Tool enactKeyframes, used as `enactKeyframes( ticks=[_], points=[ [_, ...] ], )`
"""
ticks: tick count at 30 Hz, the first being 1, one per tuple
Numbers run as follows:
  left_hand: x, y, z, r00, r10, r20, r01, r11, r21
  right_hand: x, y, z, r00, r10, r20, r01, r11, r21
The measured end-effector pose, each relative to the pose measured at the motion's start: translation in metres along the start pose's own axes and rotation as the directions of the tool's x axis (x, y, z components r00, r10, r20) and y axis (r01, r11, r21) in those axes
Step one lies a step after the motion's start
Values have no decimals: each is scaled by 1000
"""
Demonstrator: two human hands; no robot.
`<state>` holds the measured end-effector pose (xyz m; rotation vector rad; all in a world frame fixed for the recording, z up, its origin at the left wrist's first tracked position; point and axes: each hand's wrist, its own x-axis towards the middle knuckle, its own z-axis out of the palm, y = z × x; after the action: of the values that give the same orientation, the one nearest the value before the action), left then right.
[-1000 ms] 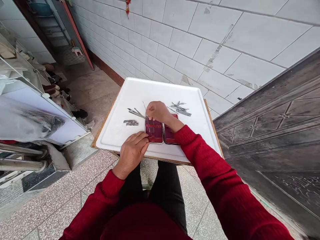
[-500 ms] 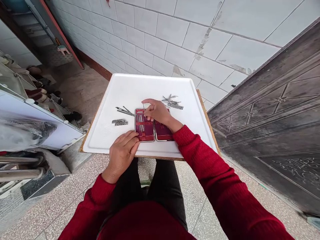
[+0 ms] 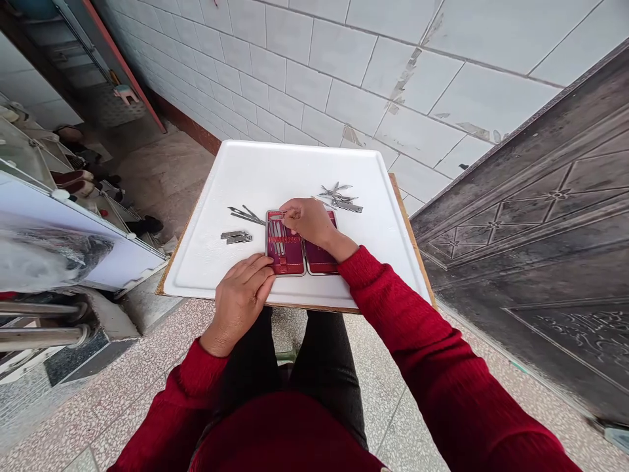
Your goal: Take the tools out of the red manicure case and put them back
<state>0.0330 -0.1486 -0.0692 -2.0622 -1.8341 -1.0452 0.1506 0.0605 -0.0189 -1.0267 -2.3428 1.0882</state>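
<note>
A red manicure case (image 3: 295, 270) lies unfolded on a white foam board (image 3: 285, 172). Slim metal manicure tools (image 3: 278, 246) stand side by side under a strap in its left half. My left hand (image 3: 240, 292) grips the case's near left corner, fingertips on the rim. Over the top of the left half, my right hand (image 3: 310, 219) is closed in a pinch on a thin metal manicure tool; the fingers hide much of it. The right half is partly covered by that hand and wrist.
Nail clippers (image 3: 236, 236) and several dark slim tools (image 3: 246, 215) lie left of the case. Behind my right hand is a fanned-out multi-tool (image 3: 341, 198). A tiled wall (image 3: 295, 72) stands beyond the board, a dark carved door (image 3: 535, 216) to the right.
My right hand has lowered slightly toward the case, and its forefinger has curled in from a raised position. My left hand stays on the corner.
</note>
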Motion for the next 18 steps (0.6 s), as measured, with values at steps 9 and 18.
enactKeyframes(
  ticks=[9, 18],
  points=[
    [3, 3, -3, 1000, 19, -10, -19, 1000, 14, -3, -5, -2, 995, -93, -22, 84, 960, -268],
    [1, 2, -2, 1000, 4, 1, -4, 1000, 9, -5, -5, 3, 991, -134, 8, 124, 891, -437]
  ],
)
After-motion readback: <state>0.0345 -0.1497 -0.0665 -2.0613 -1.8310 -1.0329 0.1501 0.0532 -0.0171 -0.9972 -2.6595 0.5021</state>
